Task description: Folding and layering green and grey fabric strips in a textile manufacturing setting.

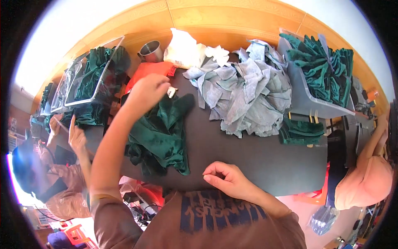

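Observation:
My left hand (148, 89) is raised over the dark table (257, 162), fingers pinched together above a heap of dark green velvet cloth (159, 135). A small white tag-like bit (171, 91) shows just beside its fingertips; whether the hand holds it is unclear. My right hand (226, 178) rests at the table's near edge, fingers curled with thumb against forefinger, nothing visible in it.
A big pile of grey fabric pieces (244, 93) lies at the centre back. Clear bins of green cloth stand left (89, 74) and right (319, 70). A metal cup (151, 50), white bag (182, 50), orange cloth (149, 70). Other people sit at the left (62, 178) and right (365, 182).

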Motion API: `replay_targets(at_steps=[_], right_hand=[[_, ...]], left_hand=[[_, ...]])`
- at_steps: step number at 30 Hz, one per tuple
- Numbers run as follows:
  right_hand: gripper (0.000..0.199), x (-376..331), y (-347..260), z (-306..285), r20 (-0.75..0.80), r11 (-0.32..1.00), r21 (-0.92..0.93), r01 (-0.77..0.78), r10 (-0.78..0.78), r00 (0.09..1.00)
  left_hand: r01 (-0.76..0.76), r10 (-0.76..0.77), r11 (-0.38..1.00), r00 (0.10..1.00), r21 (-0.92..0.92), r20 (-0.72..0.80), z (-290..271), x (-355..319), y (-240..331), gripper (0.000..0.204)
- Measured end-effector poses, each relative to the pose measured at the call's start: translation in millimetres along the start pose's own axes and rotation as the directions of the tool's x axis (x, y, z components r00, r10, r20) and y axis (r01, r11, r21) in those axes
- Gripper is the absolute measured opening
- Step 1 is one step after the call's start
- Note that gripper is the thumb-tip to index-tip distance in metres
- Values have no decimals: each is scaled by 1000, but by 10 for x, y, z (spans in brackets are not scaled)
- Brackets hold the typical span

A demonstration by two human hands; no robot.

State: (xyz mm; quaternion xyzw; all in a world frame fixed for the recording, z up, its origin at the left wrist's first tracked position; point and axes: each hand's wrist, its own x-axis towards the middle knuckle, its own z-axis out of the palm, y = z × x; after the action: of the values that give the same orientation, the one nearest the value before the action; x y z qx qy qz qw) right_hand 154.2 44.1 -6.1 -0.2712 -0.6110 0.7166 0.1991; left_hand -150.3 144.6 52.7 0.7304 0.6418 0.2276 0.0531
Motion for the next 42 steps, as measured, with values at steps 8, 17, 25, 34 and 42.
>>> replay_targets(at_steps=[8, 17, 25, 34, 42], right_hand=[[16, 114, 1, 27, -3, 993, -105, -62, 62, 998], [12, 125, -40, -17, -27, 971, 114, -211, 216, 976], [19, -130, -1591, -522, -291, 578, -567, 587, -807, 514], [19, 38, -1352, -722, -366, 532, -608, 589, -847, 386], [18, 124, -1120, -921, -427, 555, -532, 640, -828, 363]], left_hand=[[424, -448, 887, 886, -182, -120, -77, 476, -1362, 37], [389, -329, 906, 894, 164, -306, 113, 961, -2211, 49], [365, -381, 922, 912, -127, -151, 274, 1074, -2389, 32], [350, -340, 930, 935, 110, -100, 97, 1004, -2292, 24], [637, -522, 524, 765, -566, 377, -22, 923, -1899, 14]])
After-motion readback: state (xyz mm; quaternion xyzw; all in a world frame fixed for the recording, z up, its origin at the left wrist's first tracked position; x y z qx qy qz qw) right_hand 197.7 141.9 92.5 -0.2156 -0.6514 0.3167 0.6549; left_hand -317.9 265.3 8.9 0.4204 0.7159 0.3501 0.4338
